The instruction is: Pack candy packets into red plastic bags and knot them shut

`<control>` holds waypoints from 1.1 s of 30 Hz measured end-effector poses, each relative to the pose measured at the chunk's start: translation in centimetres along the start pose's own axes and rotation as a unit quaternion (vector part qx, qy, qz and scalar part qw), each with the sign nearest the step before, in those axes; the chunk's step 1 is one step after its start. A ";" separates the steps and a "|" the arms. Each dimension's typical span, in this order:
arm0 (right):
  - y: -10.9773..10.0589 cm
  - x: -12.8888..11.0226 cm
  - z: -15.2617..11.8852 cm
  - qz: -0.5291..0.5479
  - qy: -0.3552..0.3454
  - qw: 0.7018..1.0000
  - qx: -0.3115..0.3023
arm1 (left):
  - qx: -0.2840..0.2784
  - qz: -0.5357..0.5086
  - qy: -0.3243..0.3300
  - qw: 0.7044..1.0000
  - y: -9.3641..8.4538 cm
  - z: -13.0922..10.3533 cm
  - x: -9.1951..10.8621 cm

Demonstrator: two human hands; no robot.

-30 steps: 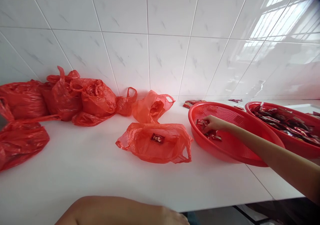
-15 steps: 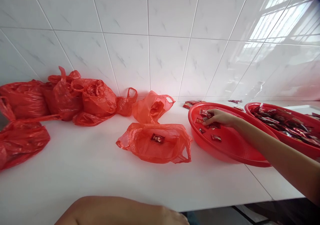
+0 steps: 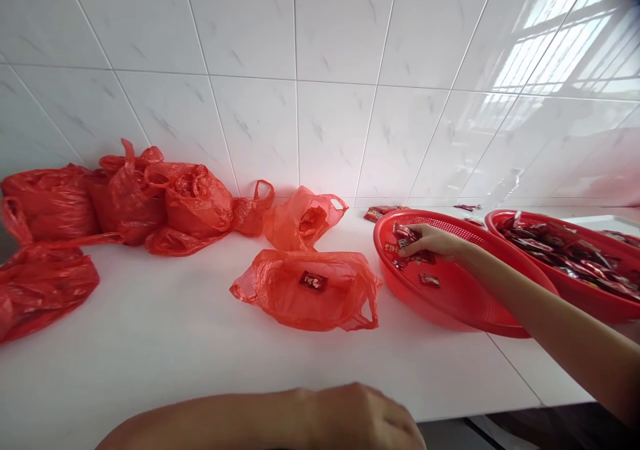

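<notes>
My right hand [image 3: 431, 242] is inside the near red basket [image 3: 465, 327], its fingers closed on a small red packet [image 3: 404, 233]. Other small packets [image 3: 429, 280] lie on the basket floor beside and below the fingers. Along the counter's front edge lies my left hand [image 3: 367, 417], back up with the fingers curled; what they hold, if anything, is hidden. Between the hands and the wall, an open red plastic bag [image 3: 300, 307] lies on the white counter with one dark red packet [image 3: 313, 281] in it.
Several filled red bags [image 3: 197, 203] stand along the tiled wall at the left. A second red basket [image 3: 595, 303], full of packets, is at the right. Red packets [image 3: 383, 211] and a clear bottle [image 3: 505, 187] are near the wall.
My left hand has moved right along the counter's front edge, and more of it shows. My right hand has shifted slightly left in the basket. The view has tilted up a little.
</notes>
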State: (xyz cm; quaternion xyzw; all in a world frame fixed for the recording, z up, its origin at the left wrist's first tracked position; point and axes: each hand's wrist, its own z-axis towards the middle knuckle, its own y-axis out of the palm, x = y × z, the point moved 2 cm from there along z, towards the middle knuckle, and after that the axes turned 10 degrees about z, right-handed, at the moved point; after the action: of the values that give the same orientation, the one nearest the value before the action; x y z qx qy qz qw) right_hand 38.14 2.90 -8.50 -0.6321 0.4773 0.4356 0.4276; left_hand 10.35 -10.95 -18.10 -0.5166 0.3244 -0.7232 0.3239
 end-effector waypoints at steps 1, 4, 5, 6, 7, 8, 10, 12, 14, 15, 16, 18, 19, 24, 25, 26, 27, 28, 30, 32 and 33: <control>0.0 -0.3 -0.2 0.005 -0.004 1.000 0.000 | 0.052 0.009 -0.019 0.998 -1.5 0.0 0.3; 0.0 -1.2 -0.9 0.023 -0.019 1.000 -0.003 | 0.182 0.022 -0.080 0.980 -5.8 -0.4 1.0; 0.2 -1.6 -1.2 0.029 -0.023 0.999 -0.002 | 0.213 0.024 -0.100 0.972 -7.0 -0.6 0.9; 0.4 -1.9 -1.5 0.034 -0.027 0.999 -0.002 | 0.238 0.026 -0.120 0.963 -8.1 -0.8 0.8; 0.8 -2.4 -1.9 0.039 -0.032 0.999 -0.001 | 0.258 0.031 -0.143 0.955 -9.0 -1.1 0.5; 1.2 -2.8 -2.3 0.044 -0.037 0.998 -0.004 | 0.277 0.032 -0.170 0.945 -9.8 -1.4 0.1; 2.6 -3.8 -3.1 0.051 -0.054 0.997 -0.023 | 0.311 0.018 -0.231 0.922 -11.2 -2.2 -0.9; 4.4 -4.7 -3.6 0.049 -0.078 0.994 -0.051 | 0.344 -0.021 -0.295 0.891 -12.3 -3.1 -1.9; 6.6 -5.3 -3.8 0.035 -0.096 0.992 -0.081 | 0.366 -0.075 -0.338 0.864 -13.3 -3.8 -2.5; 7.9 -5.5 -3.7 0.025 -0.098 0.990 -0.098 | 0.373 -0.104 -0.348 0.854 -13.7 -4.0 -2.7; 9.2 -5.7 -3.6 0.012 -0.099 0.988 -0.115 | 0.378 -0.133 -0.350 0.846 -14.0 -4.3 -2.8; 11.8 -5.7 -3.2 -0.003 -0.107 0.984 -0.140 | 0.387 -0.169 -0.344 0.839 -14.7 -4.7 -2.9; 13.0 -5.6 -2.9 -0.007 -0.109 0.983 -0.147 | 0.389 -0.167 -0.341 0.839 -15.1 -5.0 -3.0; 16.8 -4.3 -0.9 -0.045 -0.101 0.978 -0.176 | 0.323 -0.068 -0.376 0.866 -17.0 -7.2 -3.3; 17.1 -3.9 -0.5 -0.064 -0.099 0.978 -0.170 | 0.293 -0.044 -0.394 0.870 -17.3 -7.7 -3.4; 17.2 -3.5 -0.1 -0.086 -0.095 0.979 -0.160 | 0.257 -0.015 -0.413 0.873 -17.5 -8.2 -3.6; 17.3 -3.2 0.3 -0.109 -0.090 0.978 -0.152 | 0.217 0.018 -0.434 0.875 -17.7 -8.6 -3.7; 17.4 -2.9 0.6 -0.134 -0.085 0.976 -0.146 | 0.175 0.053 -0.453 0.873 -17.8 -9.0 -3.8; 17.5 -2.6 1.0 -0.193 -0.092 0.968 -0.132 | 0.107 0.115 -0.486 0.860 -17.7 -9.5 -4.0; 17.6 -2.5 1.1 -0.263 -0.120 0.952 -0.105 | 0.080 0.151 -0.506 0.846 -17.6 -9.6 -4.2; 17.7 -2.5 1.2 -0.295 -0.134 0.942 -0.088 | 0.079 0.159 -0.508 0.843 -17.5 -9.6 -4.2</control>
State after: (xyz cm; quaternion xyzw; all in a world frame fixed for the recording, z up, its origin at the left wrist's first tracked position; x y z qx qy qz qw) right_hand 20.30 1.45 -8.58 -0.7157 0.1673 0.4111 0.5393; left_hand -0.08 3.90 -8.71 -0.7257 0.1335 -0.3210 0.5937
